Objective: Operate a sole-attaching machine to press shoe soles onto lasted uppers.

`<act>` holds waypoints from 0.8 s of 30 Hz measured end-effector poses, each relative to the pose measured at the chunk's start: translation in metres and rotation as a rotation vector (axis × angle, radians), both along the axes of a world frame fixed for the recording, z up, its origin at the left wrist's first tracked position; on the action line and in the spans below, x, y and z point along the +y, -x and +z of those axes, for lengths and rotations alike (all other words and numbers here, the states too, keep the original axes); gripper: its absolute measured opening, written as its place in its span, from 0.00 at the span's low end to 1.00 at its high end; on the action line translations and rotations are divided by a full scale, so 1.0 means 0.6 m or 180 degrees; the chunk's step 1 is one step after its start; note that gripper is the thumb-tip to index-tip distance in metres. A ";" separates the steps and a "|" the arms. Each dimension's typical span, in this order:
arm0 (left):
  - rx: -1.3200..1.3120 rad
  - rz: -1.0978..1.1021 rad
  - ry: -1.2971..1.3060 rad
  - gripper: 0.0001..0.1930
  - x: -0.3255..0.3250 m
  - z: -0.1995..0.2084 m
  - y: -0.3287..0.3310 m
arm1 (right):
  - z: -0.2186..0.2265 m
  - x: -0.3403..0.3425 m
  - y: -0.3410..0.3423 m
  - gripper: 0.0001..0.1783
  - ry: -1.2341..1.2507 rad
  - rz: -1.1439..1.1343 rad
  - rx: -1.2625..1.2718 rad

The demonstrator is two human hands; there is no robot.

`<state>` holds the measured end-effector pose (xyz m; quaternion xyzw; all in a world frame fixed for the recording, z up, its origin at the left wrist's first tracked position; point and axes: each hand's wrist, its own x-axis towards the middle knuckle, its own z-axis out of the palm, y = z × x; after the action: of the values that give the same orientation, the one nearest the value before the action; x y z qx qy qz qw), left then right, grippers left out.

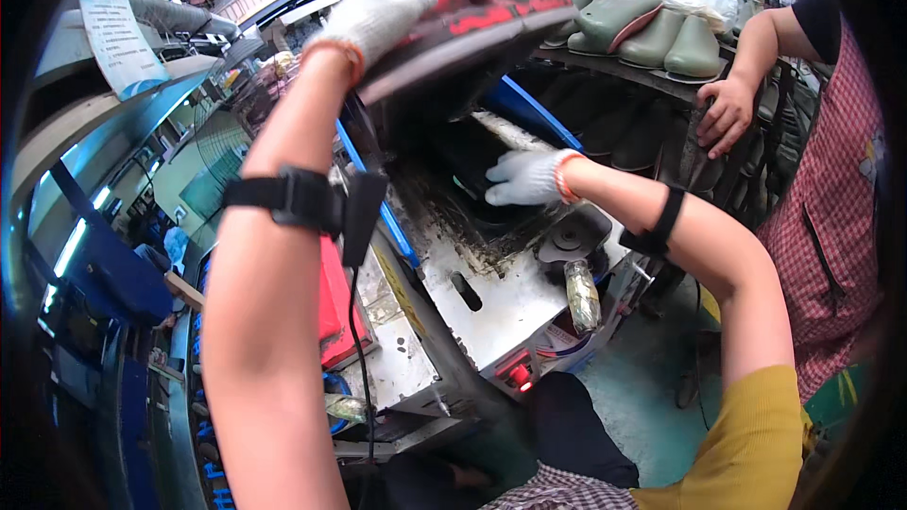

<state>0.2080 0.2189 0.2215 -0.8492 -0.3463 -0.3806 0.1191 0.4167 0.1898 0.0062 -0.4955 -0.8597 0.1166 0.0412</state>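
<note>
My left hand (378, 14), in a white knitted glove with an orange cuff, grips the edge of a raised machine lid (463, 33). The lid is red on top, with a thick grey rim, and is slightly blurred. Below it lies a dark, recessed machine bed (463, 156) with a black pad in it. Over the right side of this bed is my right hand (529, 178), in the same kind of glove. Its fingers are stretched toward the dark pad, and nothing shows in them. I cannot tell whether they touch it.
Green rubber boots (652, 33) are piled on a rack at the back right. A co-worker's hand (726, 118) rests on the rack's edge. A taped cylinder (581, 297) and a lit red button (520, 376) are on the machine's front. A red box (340, 307) stands left.
</note>
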 end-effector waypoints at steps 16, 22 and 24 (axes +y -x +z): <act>-0.0039 0.0092 -0.0790 0.33 -0.144 -0.436 -0.083 | -0.169 -0.333 -0.042 0.20 -0.2202 0.0057 0.1726; 0.0090 0.0314 -0.0587 0.38 -0.129 -0.485 -0.114 | -0.178 -0.274 -0.137 0.21 -0.2825 0.0252 0.1838; 0.0074 0.0315 -0.0582 0.38 -0.127 -0.480 -0.119 | -0.205 -0.237 -0.176 0.21 -0.3114 -0.0123 0.2109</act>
<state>0.2795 0.1429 -0.0665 -0.8210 -0.3502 -0.3944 0.2187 0.5225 0.0475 -0.1166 -0.3717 -0.7458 -0.1456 0.5334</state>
